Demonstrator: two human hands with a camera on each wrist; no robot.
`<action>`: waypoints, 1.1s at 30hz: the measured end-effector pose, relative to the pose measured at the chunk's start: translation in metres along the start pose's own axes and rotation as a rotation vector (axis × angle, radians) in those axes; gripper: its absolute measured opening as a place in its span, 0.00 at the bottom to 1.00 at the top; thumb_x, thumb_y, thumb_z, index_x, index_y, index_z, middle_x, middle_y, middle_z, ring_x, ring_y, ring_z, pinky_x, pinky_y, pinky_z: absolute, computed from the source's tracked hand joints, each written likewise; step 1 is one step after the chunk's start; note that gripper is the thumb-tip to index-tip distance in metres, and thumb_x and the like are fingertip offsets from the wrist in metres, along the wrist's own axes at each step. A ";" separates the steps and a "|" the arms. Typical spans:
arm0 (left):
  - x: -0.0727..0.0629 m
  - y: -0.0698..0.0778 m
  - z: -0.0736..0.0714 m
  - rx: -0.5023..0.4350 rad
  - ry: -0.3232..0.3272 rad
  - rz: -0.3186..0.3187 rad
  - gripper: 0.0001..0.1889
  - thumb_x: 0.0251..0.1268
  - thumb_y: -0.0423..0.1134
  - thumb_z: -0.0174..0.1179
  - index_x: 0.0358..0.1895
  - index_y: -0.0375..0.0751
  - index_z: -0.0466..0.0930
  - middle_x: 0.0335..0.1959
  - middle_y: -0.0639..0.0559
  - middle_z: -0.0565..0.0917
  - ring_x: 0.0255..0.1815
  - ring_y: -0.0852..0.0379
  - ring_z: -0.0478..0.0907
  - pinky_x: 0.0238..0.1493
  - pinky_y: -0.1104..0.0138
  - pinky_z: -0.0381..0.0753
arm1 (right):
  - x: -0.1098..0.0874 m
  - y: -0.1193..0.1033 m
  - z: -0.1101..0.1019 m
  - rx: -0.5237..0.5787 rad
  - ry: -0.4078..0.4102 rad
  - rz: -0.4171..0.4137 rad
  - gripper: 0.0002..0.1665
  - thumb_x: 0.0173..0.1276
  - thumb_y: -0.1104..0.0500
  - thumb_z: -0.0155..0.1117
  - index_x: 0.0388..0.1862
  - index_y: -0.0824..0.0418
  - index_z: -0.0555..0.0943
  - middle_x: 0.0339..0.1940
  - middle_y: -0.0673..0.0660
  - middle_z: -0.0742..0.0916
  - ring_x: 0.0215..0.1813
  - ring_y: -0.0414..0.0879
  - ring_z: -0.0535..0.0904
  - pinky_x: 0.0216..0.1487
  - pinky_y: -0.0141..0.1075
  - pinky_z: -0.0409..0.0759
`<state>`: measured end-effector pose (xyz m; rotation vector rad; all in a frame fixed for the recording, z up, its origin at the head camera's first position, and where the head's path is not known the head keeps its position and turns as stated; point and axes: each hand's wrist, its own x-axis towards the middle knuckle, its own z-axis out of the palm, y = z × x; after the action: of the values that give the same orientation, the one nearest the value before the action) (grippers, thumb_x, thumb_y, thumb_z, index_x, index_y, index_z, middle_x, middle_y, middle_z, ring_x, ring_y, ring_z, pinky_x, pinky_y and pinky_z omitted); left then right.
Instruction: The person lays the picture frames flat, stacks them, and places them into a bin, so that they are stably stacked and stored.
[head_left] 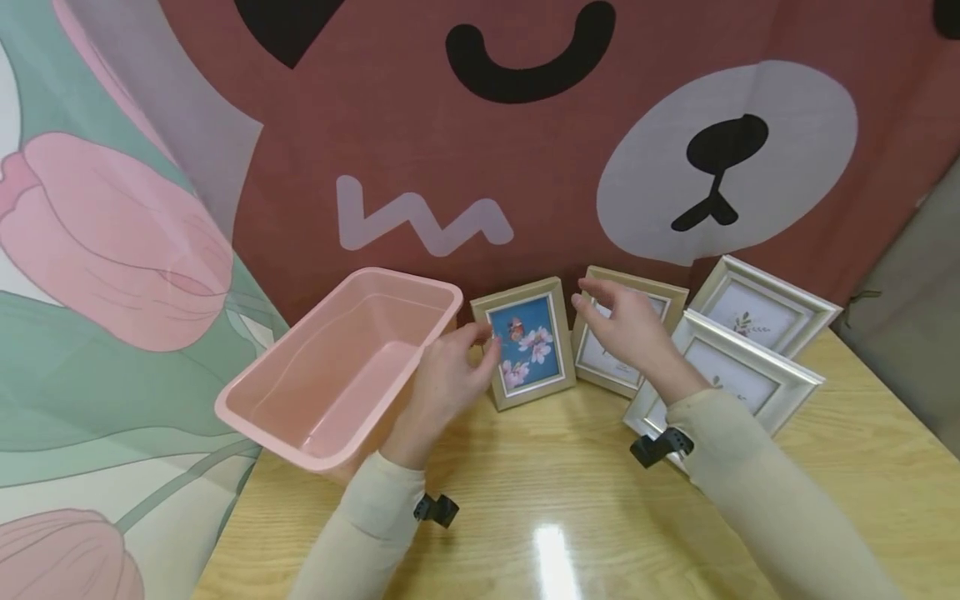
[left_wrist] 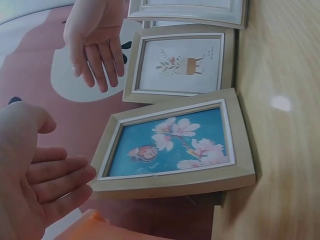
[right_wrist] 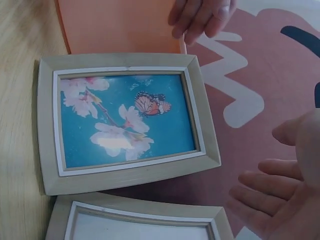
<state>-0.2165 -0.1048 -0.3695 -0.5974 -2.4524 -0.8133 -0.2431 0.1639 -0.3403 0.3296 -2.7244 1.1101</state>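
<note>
A wooden picture frame [head_left: 528,342] with a blue butterfly-and-blossom print stands leaning back on the table between the hands. My left hand [head_left: 450,379] is at its left edge, fingers extended and apart from the thumb, holding nothing in the left wrist view. My right hand [head_left: 626,325] hovers in front of a second wooden picture frame [head_left: 611,369] with a white plant print, and hides part of it. In the right wrist view the fingers [right_wrist: 265,192] are relaxed, with nothing in them. The butterfly frame [right_wrist: 125,122] faces that camera whole.
A pink plastic basin [head_left: 330,462] stands left of the frames, beside the left hand. On the right, two silver picture frames [head_left: 787,392] overlap, partly behind the right forearm. A wood-grain table [head_left: 510,500] lies beneath; a printed cloth [head_left: 547,167] hangs directly behind.
</note>
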 end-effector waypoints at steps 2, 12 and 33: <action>-0.002 -0.001 0.002 -0.006 0.007 -0.004 0.14 0.75 0.42 0.65 0.51 0.35 0.90 0.44 0.42 0.94 0.46 0.45 0.92 0.50 0.51 0.91 | 0.002 0.003 0.003 0.034 0.021 0.000 0.32 0.86 0.46 0.55 0.79 0.64 0.75 0.77 0.65 0.81 0.74 0.65 0.80 0.74 0.61 0.78; -0.012 -0.009 0.014 -0.064 0.066 -0.034 0.12 0.71 0.38 0.66 0.49 0.33 0.88 0.44 0.41 0.91 0.45 0.45 0.89 0.51 0.52 0.89 | 0.012 0.015 0.015 0.131 0.077 0.010 0.26 0.85 0.54 0.58 0.73 0.67 0.78 0.71 0.67 0.85 0.71 0.66 0.83 0.73 0.60 0.80; -0.027 -0.029 0.042 -0.260 0.056 -0.293 0.21 0.69 0.31 0.67 0.62 0.27 0.80 0.52 0.35 0.87 0.55 0.38 0.86 0.65 0.48 0.86 | 0.034 0.025 0.024 0.271 0.019 0.097 0.28 0.84 0.55 0.61 0.77 0.65 0.75 0.74 0.65 0.83 0.75 0.63 0.79 0.77 0.58 0.76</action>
<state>-0.2240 -0.1061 -0.4269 -0.2999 -2.4328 -1.2610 -0.2841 0.1597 -0.3654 0.2233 -2.5983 1.5049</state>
